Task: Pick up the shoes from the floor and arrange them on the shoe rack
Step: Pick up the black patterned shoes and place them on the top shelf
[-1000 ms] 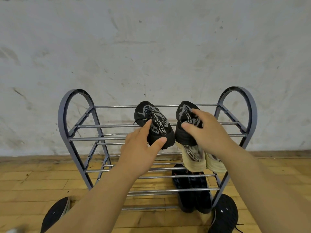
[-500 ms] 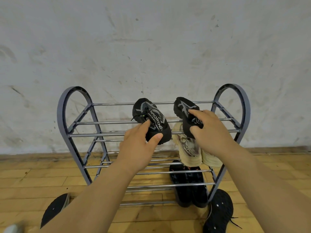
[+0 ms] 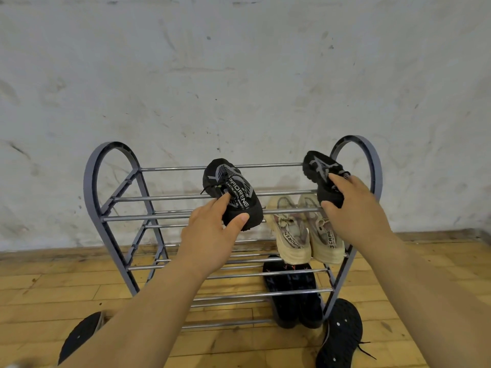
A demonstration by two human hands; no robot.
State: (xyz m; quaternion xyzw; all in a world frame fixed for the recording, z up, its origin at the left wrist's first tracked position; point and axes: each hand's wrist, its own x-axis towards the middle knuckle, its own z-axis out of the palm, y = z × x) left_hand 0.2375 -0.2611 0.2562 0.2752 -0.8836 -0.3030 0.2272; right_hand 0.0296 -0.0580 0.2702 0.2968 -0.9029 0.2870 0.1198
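A grey metal shoe rack (image 3: 91,192) with three tiers of bars stands against the wall. On its top tier lie two black sneakers. My left hand (image 3: 210,235) grips the heel of the left black sneaker (image 3: 228,187) near the middle of the tier. My right hand (image 3: 356,211) grips the right black sneaker (image 3: 317,168) at the tier's right end. A beige pair (image 3: 305,232) sits on the middle tier, right side. A black pair (image 3: 292,293) sits on the bottom tier below it.
Two black shoes lie sole-up on the wooden floor: one at the rack's right foot (image 3: 341,335), one at the lower left (image 3: 79,335). A scuffed white wall (image 3: 239,75) rises right behind the rack. The rack's left half holds no shoes.
My right hand has slid its black sneaker rightward along the top tier, away from the other one. The left hand and its sneaker have stayed about where they were.
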